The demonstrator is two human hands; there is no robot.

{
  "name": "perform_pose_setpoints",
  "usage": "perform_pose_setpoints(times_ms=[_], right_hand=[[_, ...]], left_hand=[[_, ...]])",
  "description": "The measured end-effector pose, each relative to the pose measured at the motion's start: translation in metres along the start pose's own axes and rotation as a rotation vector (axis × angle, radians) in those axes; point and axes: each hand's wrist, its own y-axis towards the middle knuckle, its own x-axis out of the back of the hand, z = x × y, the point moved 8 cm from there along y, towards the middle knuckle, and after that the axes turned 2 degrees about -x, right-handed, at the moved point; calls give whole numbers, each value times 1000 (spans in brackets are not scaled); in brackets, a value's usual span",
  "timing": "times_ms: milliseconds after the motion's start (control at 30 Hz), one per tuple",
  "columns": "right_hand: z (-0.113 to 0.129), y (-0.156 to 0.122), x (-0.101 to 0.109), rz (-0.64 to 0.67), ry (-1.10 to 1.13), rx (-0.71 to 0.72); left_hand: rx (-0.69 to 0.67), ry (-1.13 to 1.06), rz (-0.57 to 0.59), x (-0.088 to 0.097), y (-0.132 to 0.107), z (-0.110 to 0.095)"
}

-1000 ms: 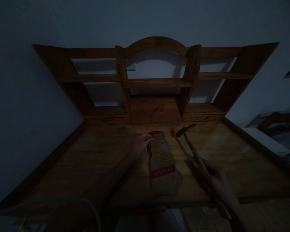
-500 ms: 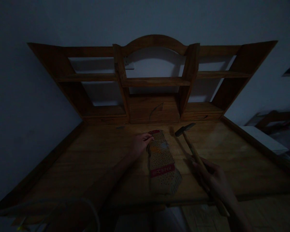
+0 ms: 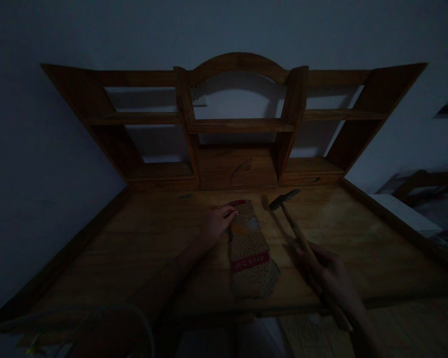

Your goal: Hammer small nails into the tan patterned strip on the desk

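A hammer (image 3: 297, 229) with a wooden handle is gripped in my right hand (image 3: 332, 272), fingers wrapped round the handle. Its dark metal head is raised over the desk, to the right of a piece of cardboard (image 3: 249, 243). The cardboard lies on the desk, with torn edges, red printed bands and many small dark dots or holes. At its upper left edge my left hand (image 3: 218, 222) is closed in a pinch. A tiny shiny point shows at the fingertips; what it is stays too small and dark to make out.
The wooden desk (image 3: 149, 243) carries a shelf unit (image 3: 241, 127) along its back, with small drawers below. A small dark object (image 3: 185, 196) lies near the left drawer. To the right stands a white surface (image 3: 405, 214). The room is very dim.
Almost nothing differs. The view has shifted very slightly; both hands, the hammer and the cardboard keep their places.
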Motion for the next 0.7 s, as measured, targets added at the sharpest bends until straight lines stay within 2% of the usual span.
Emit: perform_pose_setpoints(times_ms=[400, 700], right_hand=[[1, 2, 1, -3, -7, 21], [-4, 0, -3, 36, 8, -14]], left_hand=[[16, 68, 16, 2, 1, -2], [-51, 177, 11, 8, 1, -13]])
